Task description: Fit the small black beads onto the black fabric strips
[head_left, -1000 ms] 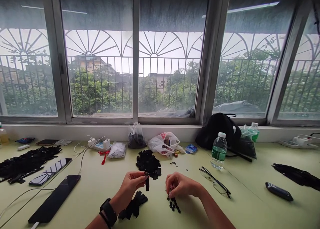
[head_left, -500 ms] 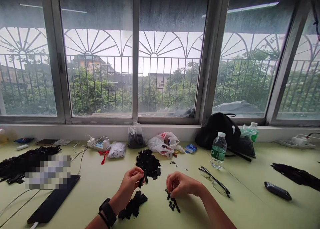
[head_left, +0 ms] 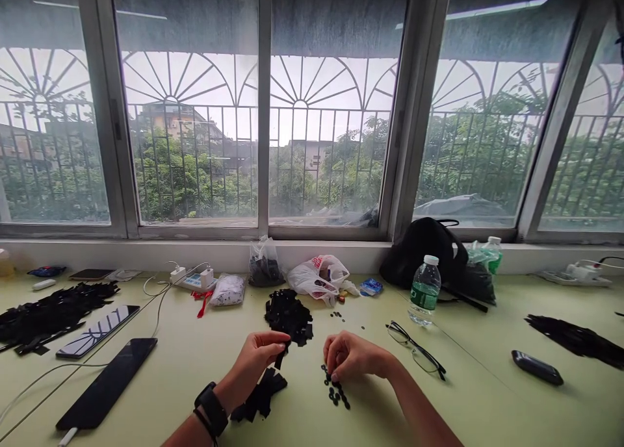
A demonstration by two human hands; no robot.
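My left hand [head_left: 260, 362], with a dark watch on the wrist, pinches a short black strip [head_left: 279, 358] that hangs down from its fingertips. Behind it lies a pile of black strips [head_left: 289, 316]. A smaller heap of black strips [head_left: 261, 398] is just below the hand. To the right, my right hand [head_left: 348, 358] has its fingers bent together over a cluster of small black discs [head_left: 336, 394], some looking like rings. Its fingertips touch the near discs; anything pinched between them is hidden.
Glasses [head_left: 415, 349] and a water bottle [head_left: 425, 291] stand right of my right hand. A tablet-like black device [head_left: 108, 383], a phone [head_left: 97, 331] and cables lie left. Plastic bags [head_left: 319, 278] and a black bag [head_left: 422, 252] line the window side.
My left hand has shifted slightly right, its fingers straighter, still holding the strip. My right hand stays at the discs with a tiny shift of the fingers.
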